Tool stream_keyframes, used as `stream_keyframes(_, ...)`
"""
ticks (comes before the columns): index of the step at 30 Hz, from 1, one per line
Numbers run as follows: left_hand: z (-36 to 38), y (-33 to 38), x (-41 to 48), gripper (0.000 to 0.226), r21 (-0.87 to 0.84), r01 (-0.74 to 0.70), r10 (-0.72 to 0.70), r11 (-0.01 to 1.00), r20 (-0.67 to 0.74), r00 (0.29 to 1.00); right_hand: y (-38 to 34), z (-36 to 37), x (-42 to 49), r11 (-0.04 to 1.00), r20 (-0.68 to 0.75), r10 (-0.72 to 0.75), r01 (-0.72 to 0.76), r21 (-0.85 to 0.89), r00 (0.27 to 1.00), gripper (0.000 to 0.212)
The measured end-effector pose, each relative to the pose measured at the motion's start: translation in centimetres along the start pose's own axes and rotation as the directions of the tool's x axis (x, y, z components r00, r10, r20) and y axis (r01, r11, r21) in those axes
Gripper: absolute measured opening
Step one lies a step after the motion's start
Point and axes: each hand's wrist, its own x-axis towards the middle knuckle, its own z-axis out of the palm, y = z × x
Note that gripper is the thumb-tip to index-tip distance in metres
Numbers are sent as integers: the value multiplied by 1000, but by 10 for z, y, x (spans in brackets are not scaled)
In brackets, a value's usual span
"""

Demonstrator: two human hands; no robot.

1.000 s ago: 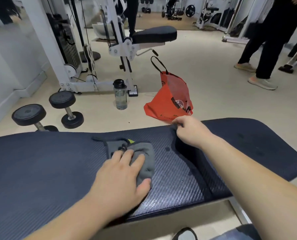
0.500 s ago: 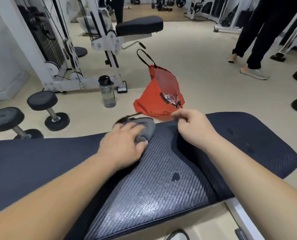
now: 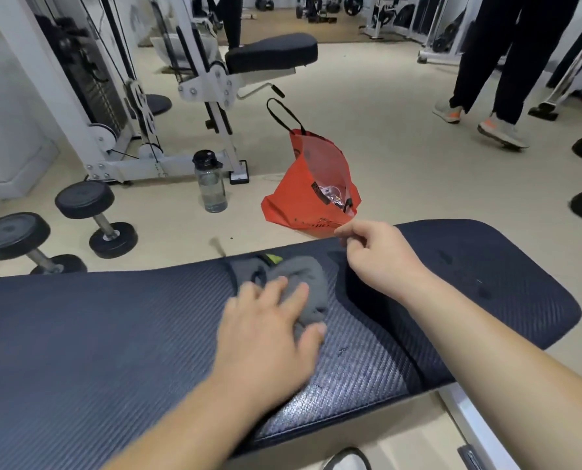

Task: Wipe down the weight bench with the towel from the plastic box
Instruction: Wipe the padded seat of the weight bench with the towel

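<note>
Black print on the red bag [image 3: 311, 195]: unreadable. Weight bench [image 3: 113, 334] has a dark ribbed pad and stands on a beige gym floor [image 3: 401, 130]. White cable machine [image 3: 201, 83] far, dumbbells [image 3: 84, 200] left.

Bag mouth open, something clear inside. Clear water bottle [image 3: 211, 184], black cap, stands on the floor.

Grey towel [image 3: 303, 283] lies mid-pad under the left hand [image 3: 269, 337], whose flat, spread fingers press on it. Right hand [image 3: 381, 256] is curled at the far pad edge; grip cannot be told.

Worn on the head, one wide-angle view. Faces forward and down, close above the weight bench [image 3: 96, 334] spanning the lower frame edge to edge. Reaches past it over the gym floor [image 3: 401, 147] to a cable machine [image 3: 89, 89] and a bystander's legs [image 3: 520, 56] along the top edge.
</note>
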Motion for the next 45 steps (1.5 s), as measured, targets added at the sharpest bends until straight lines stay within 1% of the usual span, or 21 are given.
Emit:
stream_keyframes(3,-1,21,-31,70,-84,-302,310,950,107,945,-2,2,-2,1000,25,-5,5,-8,1000,35)
stream_keyframes(5,-2,2,-17,68,-54,-384,388,922,109,915,-6,3,-5,999,45,-33,34,-26,998,30)
stream_keyframes(6,-2,-10,-5,69,-28,-348,349,937,102,932,-7,3,-7,998,50,-47,49,-35,998,28)
stream_keyframes(8,-2,-26,12,71,21,-114,113,993,56,992,-10,2,-12,997,61,-59,62,-43,996,25)
stream_keyframes(10,-1,-16,11,71,23,112,-112,993,5,994,-13,0,-16,996,81,-61,66,-59,995,22)
stream_keyframes(11,1,-5,2,71,15,133,-133,991,-9,991,-15,-1,-18,995,97,-61,68,-71,993,20)
stream_keyframes(12,2,7,-11,72,-10,94,-94,996,-2,996,-17,-3,-20,994,115,-61,70,-83,992,19)
stream_keyframes(15,-11,19,-51,77,-186,-211,236,960,124,964,-24,-9,-26,990,173,-69,89,-113,982,24)
stream_keyframes(17,-16,0,-44,75,-277,-295,354,915,195,915,-27,-14,-33,986,211,-71,101,-135,975,28)
stream_keyframes(18,-16,-9,-35,72,-288,-289,351,913,190,917,-27,-16,-37,984,229,-64,100,-149,971,28)
stream_keyframes(21,-5,-12,-16,67,-230,-60,73,971,50,996,-24,-25,-49,972,260,-39,97,-214,965,24)
stream_keyframes(23,3,18,-17,66,-228,143,-151,963,-18,988,-22,-31,-59,961,282,-24,100,-259,959,21)
stream_keyframes(24,7,38,-22,64,-273,182,-193,945,-15,981,-21,-33,-63,956,298,-13,99,-276,954,19)
stream_keyframes(26,16,68,-29,58,-439,110,-105,892,35,994,-19,-40,-70,946,321,24,82,-313,947,19)
stream_keyframes(29,8,66,-18,35,-784,89,-12,614,104,995,-16,-49,-80,905,270,108,17,-424,957,28)
stream_keyframes(31,3,43,-9,42,-832,85,-112,548,28,993,-17,-45,-90,862,292,154,16,-507,944,35)
stream_keyframes(34,-5,19,-8,44,-781,29,-177,624,-105,978,-20,-23,-105,770,402,145,152,-620,904,62)
stream_keyframes(37,-5,9,-7,39,-733,16,-154,681,-122,981,-8,-12,-98,732,352,59,200,-652,934,67)
stream_keyframes(41,2,2,-4,33,-635,10,-168,772,-189,968,26,-24,-62,756,142,116,6,-655,983,59)
stream_keyframes(43,6,1,-4,30,-540,-7,-93,842,-158,983,40,-32,-41,724,27,221,-145,-675,975,59)
stream_keyframes(45,6,-1,1,29,-417,-82,35,905,-118,992,44,-34,-31,703,-7,268,-200,-683,963,61)
